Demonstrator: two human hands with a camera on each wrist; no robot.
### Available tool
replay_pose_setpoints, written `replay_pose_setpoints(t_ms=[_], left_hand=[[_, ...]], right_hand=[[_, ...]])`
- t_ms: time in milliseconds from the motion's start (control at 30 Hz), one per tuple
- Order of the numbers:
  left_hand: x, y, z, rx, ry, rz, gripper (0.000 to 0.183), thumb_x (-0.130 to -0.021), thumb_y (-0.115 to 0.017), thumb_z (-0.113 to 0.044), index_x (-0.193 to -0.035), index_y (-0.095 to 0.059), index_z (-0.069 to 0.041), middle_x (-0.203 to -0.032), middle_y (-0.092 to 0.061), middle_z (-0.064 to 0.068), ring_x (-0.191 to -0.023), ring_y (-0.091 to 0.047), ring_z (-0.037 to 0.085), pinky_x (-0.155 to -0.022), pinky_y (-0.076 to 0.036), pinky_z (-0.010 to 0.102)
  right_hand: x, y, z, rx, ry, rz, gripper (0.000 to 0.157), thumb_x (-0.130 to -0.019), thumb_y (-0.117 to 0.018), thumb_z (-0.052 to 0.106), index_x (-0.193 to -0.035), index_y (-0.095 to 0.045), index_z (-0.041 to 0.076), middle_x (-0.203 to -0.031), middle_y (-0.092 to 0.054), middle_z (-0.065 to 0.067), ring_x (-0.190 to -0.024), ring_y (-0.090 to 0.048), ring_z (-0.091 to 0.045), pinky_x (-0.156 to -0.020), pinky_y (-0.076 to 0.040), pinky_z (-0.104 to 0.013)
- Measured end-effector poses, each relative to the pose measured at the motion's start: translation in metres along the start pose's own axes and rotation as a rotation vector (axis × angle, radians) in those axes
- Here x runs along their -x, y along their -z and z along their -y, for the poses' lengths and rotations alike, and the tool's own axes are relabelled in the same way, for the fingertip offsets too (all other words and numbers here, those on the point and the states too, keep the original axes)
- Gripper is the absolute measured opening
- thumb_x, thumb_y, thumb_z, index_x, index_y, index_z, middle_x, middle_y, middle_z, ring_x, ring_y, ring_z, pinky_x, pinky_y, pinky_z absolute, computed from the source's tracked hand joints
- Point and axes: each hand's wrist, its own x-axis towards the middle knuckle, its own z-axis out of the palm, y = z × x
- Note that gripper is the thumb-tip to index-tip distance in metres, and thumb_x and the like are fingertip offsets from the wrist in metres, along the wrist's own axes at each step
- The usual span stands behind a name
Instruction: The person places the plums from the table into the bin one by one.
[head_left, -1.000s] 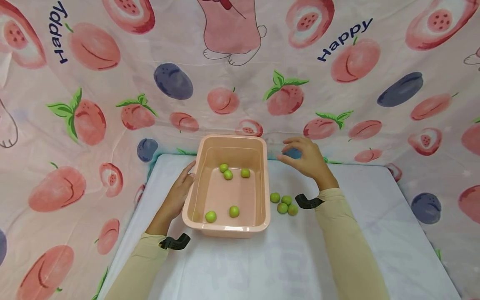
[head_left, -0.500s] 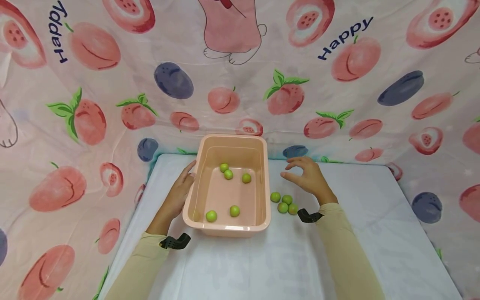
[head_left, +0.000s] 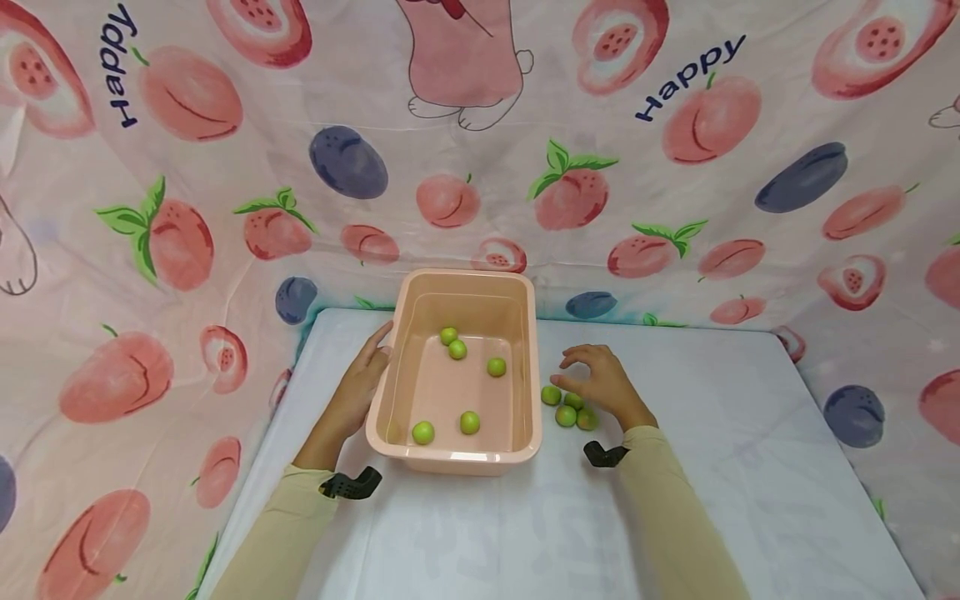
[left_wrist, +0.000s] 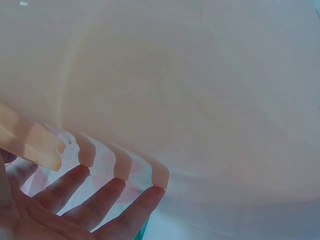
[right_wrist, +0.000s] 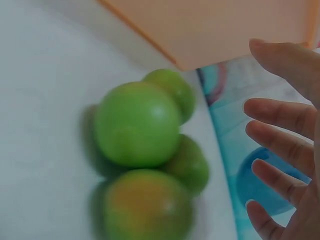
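Note:
A peach-coloured plastic tub (head_left: 453, 457) stands on the white table, with several small round green fruits (head_left: 469, 422) on its floor. My left hand (head_left: 352, 396) is at the tub's left side; in the left wrist view its extended fingertips (left_wrist: 157, 192) touch the outer wall below the rim. My right hand (head_left: 603, 383) hovers right of the tub, thumb and fingers apart, with nothing between them. Just below it lies a cluster of green fruits (head_left: 566, 416), one partly covered by the hand in the head view. In the right wrist view one fruit (right_wrist: 147, 202) has an orange-brown blush.
A fruit-patterned cloth (head_left: 450, 150) hangs behind the table and along its sides. The white tabletop (head_left: 480, 533) extends in front of the tub and to the right. A black mount (head_left: 604, 454) sits on the right wrist, another mount (head_left: 351, 483) on the left.
My right hand has come down toward the near side, from beside the tub's far end to the fruit cluster. One fruit in the tub has rolled slightly nearer. The left hand stays put.

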Motion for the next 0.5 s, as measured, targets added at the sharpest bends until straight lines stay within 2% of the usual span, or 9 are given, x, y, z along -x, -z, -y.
replay_pose_setpoints(t_ms=[333, 500], left_hand=[[0.001, 0.000, -0.002, -0.005, -0.002, -0.005, 0.055, -0.110, -0.037, -0.048, -0.162, -0.022, -0.039, -0.164, -0.033, 0.013, -0.143, -0.046, 0.040, -0.110, -0.045, 0.056], [0.000, 0.000, 0.000, 0.002, -0.001, -0.004, 0.054, -0.111, -0.036, -0.046, -0.162, -0.022, -0.039, -0.164, -0.034, 0.013, -0.143, -0.046, 0.040, -0.110, -0.046, 0.055]], right_hand=[[0.005, -0.018, -0.012, 0.000, -0.039, 0.023, 0.036, -0.084, -0.081, 0.048, -0.100, -0.077, 0.015, -0.134, -0.066, -0.009, -0.135, -0.047, -0.035, -0.115, -0.034, -0.062], [0.008, -0.022, -0.013, 0.021, -0.013, 0.022, 0.039, -0.083, -0.082, 0.048, -0.101, -0.077, 0.014, -0.134, -0.066, -0.011, -0.133, -0.049, -0.038, -0.115, -0.034, -0.061]])
